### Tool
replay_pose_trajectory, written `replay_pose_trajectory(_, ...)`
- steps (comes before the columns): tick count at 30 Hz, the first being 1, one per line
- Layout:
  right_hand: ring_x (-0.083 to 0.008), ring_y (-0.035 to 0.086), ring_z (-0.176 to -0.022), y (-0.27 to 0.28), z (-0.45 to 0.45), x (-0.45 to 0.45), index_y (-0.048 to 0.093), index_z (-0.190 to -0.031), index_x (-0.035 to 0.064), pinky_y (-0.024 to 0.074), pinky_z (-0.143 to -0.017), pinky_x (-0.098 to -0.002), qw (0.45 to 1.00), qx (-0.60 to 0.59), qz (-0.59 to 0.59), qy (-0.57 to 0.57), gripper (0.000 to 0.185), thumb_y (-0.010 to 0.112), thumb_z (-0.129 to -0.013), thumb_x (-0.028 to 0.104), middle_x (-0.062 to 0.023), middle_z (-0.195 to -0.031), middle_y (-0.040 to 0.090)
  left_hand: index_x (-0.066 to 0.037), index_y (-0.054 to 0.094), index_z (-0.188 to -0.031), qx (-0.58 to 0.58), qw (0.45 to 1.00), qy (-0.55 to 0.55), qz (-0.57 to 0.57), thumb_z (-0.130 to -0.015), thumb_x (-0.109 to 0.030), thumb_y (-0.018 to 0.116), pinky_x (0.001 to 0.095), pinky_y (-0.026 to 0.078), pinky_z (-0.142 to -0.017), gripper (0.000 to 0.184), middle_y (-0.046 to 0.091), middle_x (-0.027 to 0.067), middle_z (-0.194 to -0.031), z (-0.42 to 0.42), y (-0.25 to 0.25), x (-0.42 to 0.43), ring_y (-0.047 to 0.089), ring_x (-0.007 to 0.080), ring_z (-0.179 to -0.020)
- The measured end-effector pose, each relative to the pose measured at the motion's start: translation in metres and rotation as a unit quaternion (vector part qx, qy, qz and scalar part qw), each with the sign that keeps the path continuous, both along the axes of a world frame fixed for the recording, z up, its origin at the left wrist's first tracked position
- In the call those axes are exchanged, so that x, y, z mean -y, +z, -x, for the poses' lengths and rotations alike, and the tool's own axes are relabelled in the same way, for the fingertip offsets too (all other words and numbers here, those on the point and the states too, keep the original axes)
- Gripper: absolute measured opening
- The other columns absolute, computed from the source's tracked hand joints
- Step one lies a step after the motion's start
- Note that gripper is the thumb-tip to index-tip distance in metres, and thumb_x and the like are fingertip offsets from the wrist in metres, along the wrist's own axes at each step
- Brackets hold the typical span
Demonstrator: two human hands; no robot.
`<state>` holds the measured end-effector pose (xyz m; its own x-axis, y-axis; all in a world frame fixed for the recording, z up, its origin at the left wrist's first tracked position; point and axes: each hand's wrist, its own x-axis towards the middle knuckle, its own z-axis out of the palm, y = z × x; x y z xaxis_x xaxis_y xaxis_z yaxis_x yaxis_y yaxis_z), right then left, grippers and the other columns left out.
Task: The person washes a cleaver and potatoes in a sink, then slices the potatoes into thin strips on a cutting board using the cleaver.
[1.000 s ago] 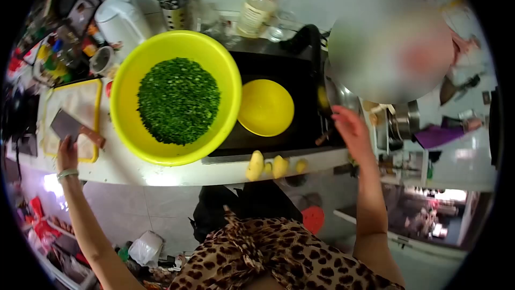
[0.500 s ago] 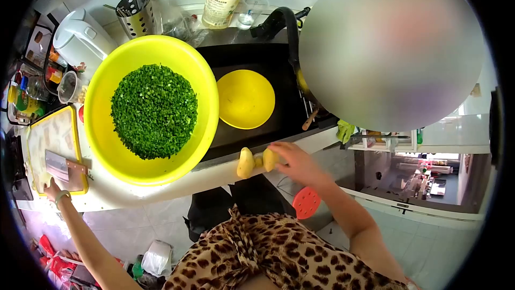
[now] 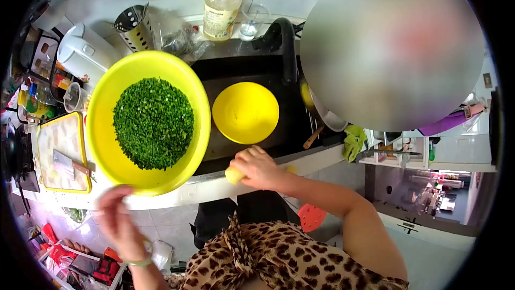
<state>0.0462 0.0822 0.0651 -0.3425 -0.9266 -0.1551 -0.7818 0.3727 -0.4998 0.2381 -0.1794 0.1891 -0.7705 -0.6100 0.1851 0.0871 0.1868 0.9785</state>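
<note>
My right hand point(image 3: 261, 169) is closed around a peeled potato point(image 3: 234, 175) at the counter's front edge. Part of another pale yellow piece point(image 3: 291, 169) shows beside that wrist, mostly hidden by the arm. Blurred by motion, my left hand point(image 3: 117, 217) is in front of the counter, just below the big yellow basin point(image 3: 201, 145); its fingers look apart, with nothing seen in them. Chopped green leaves point(image 3: 154, 123) fill the basin's bottom. To the left, a cleaver point(image 3: 64, 165) lies on the yellow-edged cutting board point(image 3: 51, 137).
A smaller yellow bowl point(image 3: 245, 113) sits in the dark sink point(image 3: 214, 70), beside a black faucet point(image 3: 288, 48). Behind stand a pump bottle point(image 3: 221, 13), a utensil holder point(image 3: 134, 30) and a white kettle point(image 3: 86, 48). A red stool point(image 3: 311, 217) is below the counter.
My left hand has left the cleaver's side and moved right, towards my body. My right hand has shifted left and closed on a potato. The view has shifted slightly.
</note>
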Motion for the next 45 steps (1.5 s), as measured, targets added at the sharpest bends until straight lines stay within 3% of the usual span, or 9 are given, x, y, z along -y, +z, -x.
replay_pose_trajectory(3,-0.0333,0.056,-0.097,0.021,0.035,-0.003,0.055,-0.110,0.0074,0.0440,-0.085,-0.0425,0.983,0.034,0.077,-0.165,0.050,0.076,-0.069,0.027,-0.0129,-0.103,0.059,-0.002,0.045,-0.125,-0.028,0.948,-0.214,-0.235,-0.087,-0.005,0.056,0.0411,0.039,-0.102,0.040,0.051,0.0181,-0.129,0.067,-0.027,-0.073,0.050,0.0293,-0.121)
replay_pose_trajectory(6,-0.0338,0.058,-0.090,0.055,0.068,-0.008,0.056,-0.106,0.0062,0.0459,-0.078,-0.0430,0.965,-0.033,0.164,-0.204,0.047,0.076,-0.070,0.029,-0.0137,-0.098,0.059,-0.008,0.026,-0.144,-0.012,0.940,-0.130,-0.314,-0.091,-0.019,0.055,0.0415,0.030,-0.106,0.061,0.034,0.0104,-0.144,0.135,-0.073,-0.139,0.027,0.0224,-0.136)
replay_pose_trajectory(12,-0.0315,0.057,-0.092,0.064,0.131,-0.023,0.058,-0.106,0.0040,0.0460,-0.083,-0.0399,0.962,-0.098,0.182,-0.181,0.038,0.071,-0.076,0.024,-0.0131,-0.100,0.059,-0.018,0.039,-0.133,-0.080,0.711,-0.149,-0.682,-0.099,-0.040,0.040,0.0415,0.047,-0.093,0.041,0.048,0.0090,-0.130,0.217,-0.124,-0.166,0.050,0.0270,-0.118)
replay_pose_trajectory(18,-0.0110,0.058,-0.074,0.045,0.316,-0.053,0.055,-0.114,0.0033,0.0469,-0.067,-0.0250,0.819,0.134,0.246,-0.501,0.040,0.059,-0.089,0.034,-0.0044,-0.090,0.062,-0.016,0.044,-0.128,-0.034,0.716,-0.220,-0.662,-0.098,-0.047,0.038,0.0419,0.052,-0.089,0.043,0.053,0.0090,-0.127,0.255,-0.130,-0.146,0.054,0.0280,-0.117)
replay_pose_trajectory(22,-0.0059,0.045,-0.051,0.047,0.348,-0.030,0.051,-0.093,0.0105,0.0334,-0.045,-0.0200,0.760,0.447,0.150,-0.448,0.034,0.058,-0.089,0.044,0.0016,-0.070,0.053,-0.009,0.042,-0.133,-0.039,0.718,-0.246,-0.650,-0.097,-0.050,0.037,0.0418,0.053,-0.089,0.055,0.052,0.0111,-0.131,0.267,-0.133,-0.141,0.054,0.0294,-0.118)
replay_pose_trajectory(26,-0.0033,0.028,-0.040,0.034,0.352,-0.009,0.046,-0.085,0.0107,0.0184,-0.036,-0.0198,0.717,0.489,0.142,-0.476,0.034,0.062,-0.086,0.041,0.0052,-0.057,0.042,-0.008,0.043,-0.134,-0.054,0.712,-0.261,-0.649,-0.096,-0.046,0.043,0.0419,0.054,-0.087,0.054,0.050,0.0138,-0.132,0.269,-0.131,-0.140,0.052,0.0322,-0.119)
replay_pose_trajectory(33,-0.0048,0.026,-0.040,0.036,0.350,0.013,0.047,-0.082,0.0097,0.0152,-0.038,-0.0216,0.730,0.421,0.239,-0.483,0.032,0.068,-0.080,0.035,0.0035,-0.055,0.037,-0.008,0.043,-0.131,-0.004,0.794,-0.235,-0.561,-0.086,-0.002,0.061,0.0303,0.057,-0.083,0.049,0.053,0.0123,-0.128,0.265,-0.130,-0.145,0.056,0.0239,-0.116)
replay_pose_trajectory(42,-0.0065,0.043,-0.044,0.045,0.300,-0.015,0.057,-0.105,0.0053,0.0316,-0.039,-0.0207,0.787,0.396,0.206,-0.426,0.031,0.054,-0.090,0.033,-0.0001,-0.065,0.054,-0.012,0.051,-0.119,0.053,0.908,-0.185,-0.373,-0.083,-0.004,0.067,0.0274,0.048,-0.080,0.040,0.059,0.0048,-0.115,0.258,-0.127,-0.152,0.059,0.0146,-0.099)
replay_pose_trajectory(45,-0.0176,0.062,-0.085,0.037,0.186,-0.025,0.054,-0.116,0.0032,0.0495,-0.074,-0.0295,0.887,0.266,0.187,-0.328,0.032,0.053,-0.093,0.025,-0.0083,-0.096,0.062,-0.009,0.052,-0.113,0.011,0.910,-0.117,-0.398,-0.090,-0.007,0.060,0.0251,0.047,-0.077,0.024,0.059,0.0010,-0.095,0.266,-0.123,-0.157,0.056,0.0110,-0.084)
